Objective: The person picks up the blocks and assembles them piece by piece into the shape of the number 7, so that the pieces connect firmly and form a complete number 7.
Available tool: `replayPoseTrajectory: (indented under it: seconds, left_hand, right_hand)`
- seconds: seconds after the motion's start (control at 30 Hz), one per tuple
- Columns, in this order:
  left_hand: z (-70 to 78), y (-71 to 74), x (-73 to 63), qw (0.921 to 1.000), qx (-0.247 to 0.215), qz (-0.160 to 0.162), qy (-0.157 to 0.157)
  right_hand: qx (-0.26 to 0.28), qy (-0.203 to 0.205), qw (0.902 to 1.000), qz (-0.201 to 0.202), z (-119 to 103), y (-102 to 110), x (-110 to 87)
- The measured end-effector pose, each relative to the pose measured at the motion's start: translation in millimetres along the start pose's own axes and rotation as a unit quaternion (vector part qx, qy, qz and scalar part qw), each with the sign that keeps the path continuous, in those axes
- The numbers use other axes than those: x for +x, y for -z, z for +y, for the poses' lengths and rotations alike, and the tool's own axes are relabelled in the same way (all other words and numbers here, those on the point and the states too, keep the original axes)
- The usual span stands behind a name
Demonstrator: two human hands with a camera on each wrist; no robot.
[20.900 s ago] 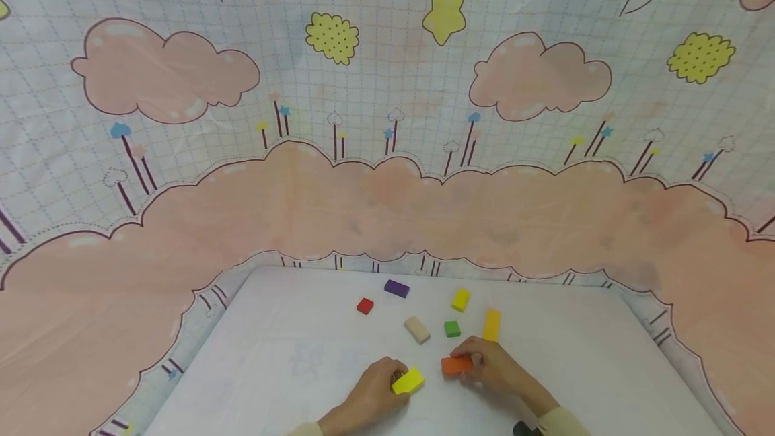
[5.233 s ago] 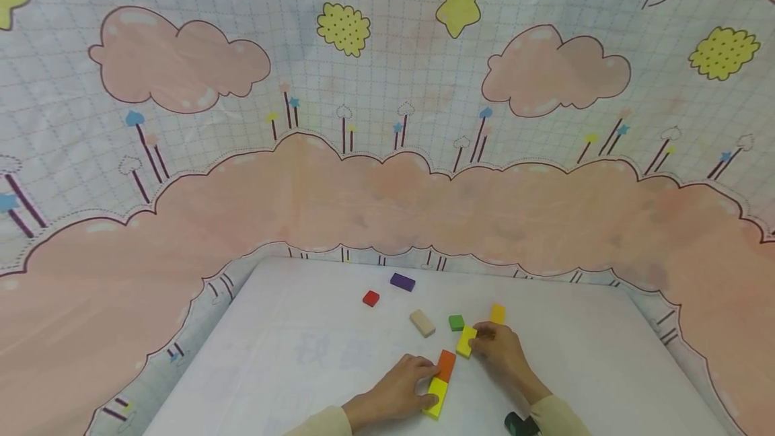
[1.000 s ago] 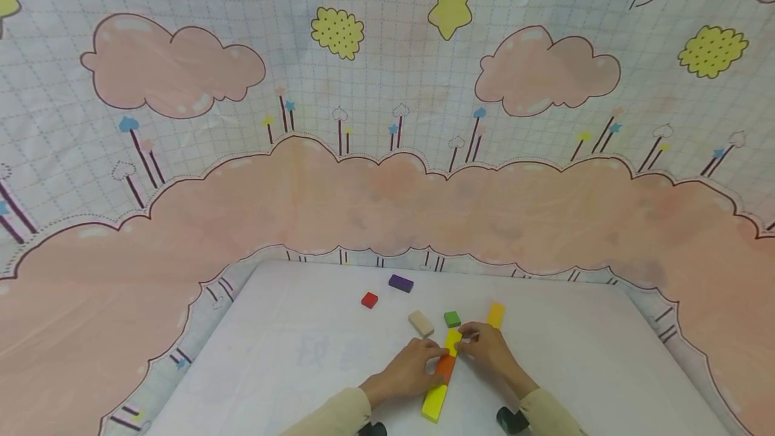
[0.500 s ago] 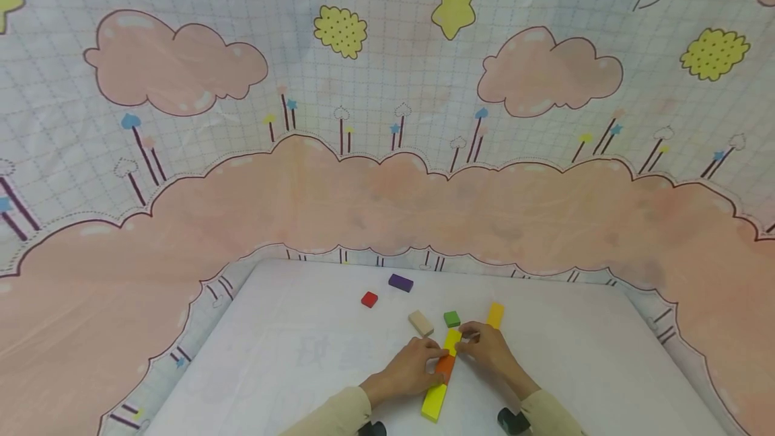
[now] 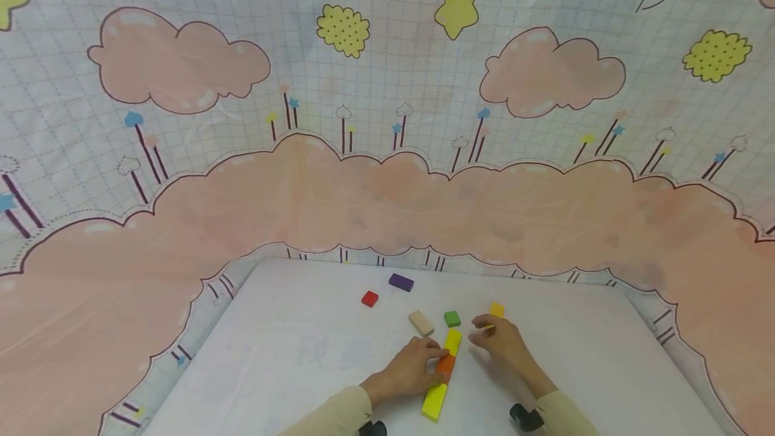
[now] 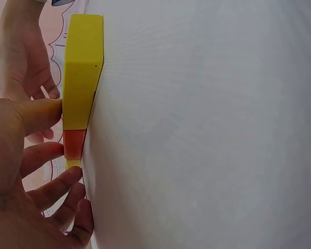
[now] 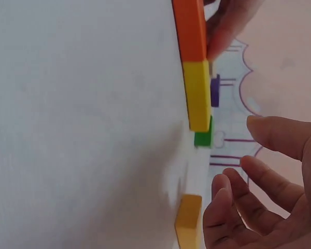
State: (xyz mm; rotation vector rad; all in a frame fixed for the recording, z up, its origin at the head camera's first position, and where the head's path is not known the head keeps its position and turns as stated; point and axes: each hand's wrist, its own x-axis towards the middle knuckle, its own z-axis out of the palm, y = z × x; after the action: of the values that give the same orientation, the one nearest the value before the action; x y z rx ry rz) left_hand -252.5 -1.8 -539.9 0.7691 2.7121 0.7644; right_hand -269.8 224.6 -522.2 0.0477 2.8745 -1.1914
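Note:
A straight end-to-end row lies on the table: a near yellow block [image 5: 434,402], an orange block [image 5: 445,369] and a far yellow block [image 5: 453,340]. My left hand [image 5: 408,369] touches the row at the orange block, thumb near its front joint and index finger at its rear joint. In the left wrist view the thumb [image 6: 39,114] and fingertips rest along the row's edge. My right hand [image 5: 505,348] holds nothing, fingers spread. It partly covers an amber-yellow block [image 5: 497,309]. In the right wrist view, that amber block [image 7: 189,220] sits apart from the fingertips.
A green block [image 5: 452,319] lies just beyond the row's far end, and a beige block [image 5: 420,323] to its left. Farther back are a red block [image 5: 370,299] and a purple one [image 5: 401,282]. A patterned cloth wall [image 5: 387,207] borders the white table [image 5: 260,342].
Earlier, the hands held yellow and orange blocks separately; these now form a row with another yellow block at the end. In the last half second my right hand has left it, moving right.

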Motion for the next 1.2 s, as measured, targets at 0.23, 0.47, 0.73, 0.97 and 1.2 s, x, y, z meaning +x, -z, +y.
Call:
replayPoseTrajectory:
  seconds: [0.23,0.47,0.73,0.97,1.2]
  left_hand:
    - [-0.6,-0.3,-0.3,1.0,0.0,0.002,-0.002]
    - [0.0,-0.6,0.1,1.0,0.006,0.003,0.001]
    - [1.3,0.5,0.2,1.0,0.0,-0.001,0.008]
    - [2.3,1.0,0.8,0.9999,-0.003,-0.003,0.016]
    - [1.3,-0.6,0.8,0.9996,-0.007,-0.007,0.028]
  right_hand:
    - [0.002,0.015,0.9996,0.023,7.2,14.4,2.6]
    - [0.007,0.019,0.9991,0.037,15.8,25.8,8.0]
    - [0.003,0.021,0.9983,0.054,30.7,33.4,15.7]
    - [0.003,0.005,0.999,0.045,38.9,35.0,21.7]
    - [-0.003,-0.032,0.9992,0.025,44.1,35.1,29.5]
